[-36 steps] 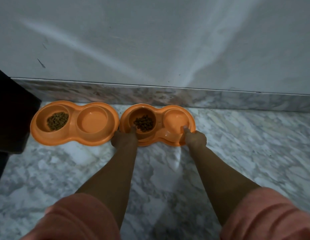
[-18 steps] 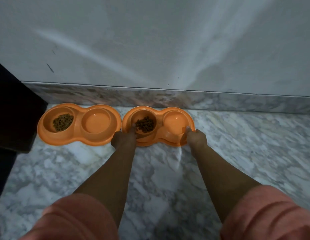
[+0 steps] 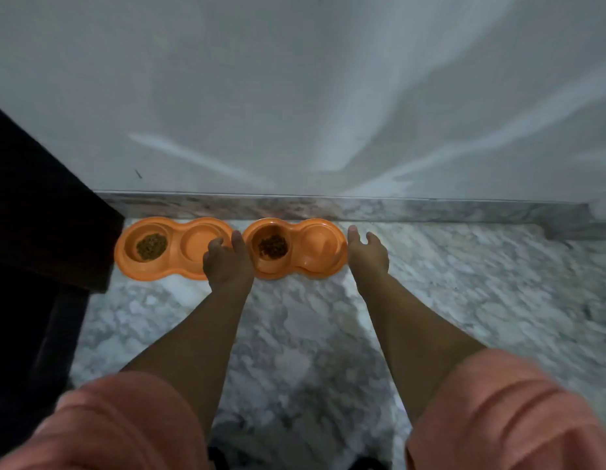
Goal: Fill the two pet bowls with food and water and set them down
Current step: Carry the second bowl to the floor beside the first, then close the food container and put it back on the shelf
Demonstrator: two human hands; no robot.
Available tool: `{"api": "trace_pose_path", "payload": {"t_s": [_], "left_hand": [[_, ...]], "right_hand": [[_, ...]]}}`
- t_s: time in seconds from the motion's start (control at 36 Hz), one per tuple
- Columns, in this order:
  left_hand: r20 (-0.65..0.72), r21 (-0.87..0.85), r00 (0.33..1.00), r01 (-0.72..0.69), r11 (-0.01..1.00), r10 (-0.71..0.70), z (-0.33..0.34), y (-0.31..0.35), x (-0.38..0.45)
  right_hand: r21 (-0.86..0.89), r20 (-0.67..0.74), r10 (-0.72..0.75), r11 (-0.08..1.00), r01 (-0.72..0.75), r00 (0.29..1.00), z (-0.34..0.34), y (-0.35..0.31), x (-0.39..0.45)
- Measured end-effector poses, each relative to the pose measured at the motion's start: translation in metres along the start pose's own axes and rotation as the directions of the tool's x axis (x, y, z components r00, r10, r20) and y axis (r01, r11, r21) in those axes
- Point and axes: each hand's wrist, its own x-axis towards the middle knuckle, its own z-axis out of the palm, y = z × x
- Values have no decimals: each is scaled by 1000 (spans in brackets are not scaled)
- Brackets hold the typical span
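Observation:
Two orange double pet bowls sit side by side on the marble floor against the skirting. The left bowl (image 3: 174, 271) has brown kibble in its left cup and a right cup that looks empty or holds clear water. The right bowl (image 3: 296, 228) has dark kibble in its left cup; its right cup looks glossy. My left hand (image 3: 227, 261) hovers between the two bowls, fingers relaxed, holding nothing. My right hand (image 3: 367, 254) is just off the right bowl's right end, fingers spread and empty.
A grey wall (image 3: 311, 96) with a marble skirting (image 3: 396, 208) runs behind the bowls. Dark furniture (image 3: 40, 215) stands at the left, close to the left bowl. Marble floor (image 3: 481, 283) stretches to the right and toward me.
Both hands have let go of the right bowl's rim and opened. The bowl now lies nearer the skirting. The camera has pulled back and up.

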Motion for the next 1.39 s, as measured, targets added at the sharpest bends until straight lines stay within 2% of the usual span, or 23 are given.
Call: {"api": "trace_pose_path", "payload": {"t_s": [0.11,0.31,0.5,0.75,0.89,1.06,1.28,1.39], "left_hand": [[3,-11,1000,-7,1000,7,-57,57,-47],[57,20,991,-124,992,123,-169,168,-132],[50,8,970,-238,971,238,-291,284,-226],[10,-28,927,-376,926,376,-433,367,-323],[-65,-91,911,-412,906,408,-491,379,-359],[-171,-137,900,-424,895,400,-538,364,-386],[-288,-142,884,-419,897,368,-613,305,-434],[-351,-155,875,-405,901,332,-668,273,-438]], "right_hand": [[-17,5,17,1000,-17,1000,-45,-50,-58],[-24,-4,-4,1000,4,1000,-133,-160,-173],[19,-48,-58,998,59,997,-228,-277,-297],[177,-119,-166,967,185,979,-318,-384,-434],[208,-133,-246,940,269,960,-341,-414,-487],[208,-90,-315,922,327,945,-345,-416,-534],[165,31,-404,904,394,914,-313,-406,-610],[162,95,-474,875,456,876,-277,-415,-662]]}}
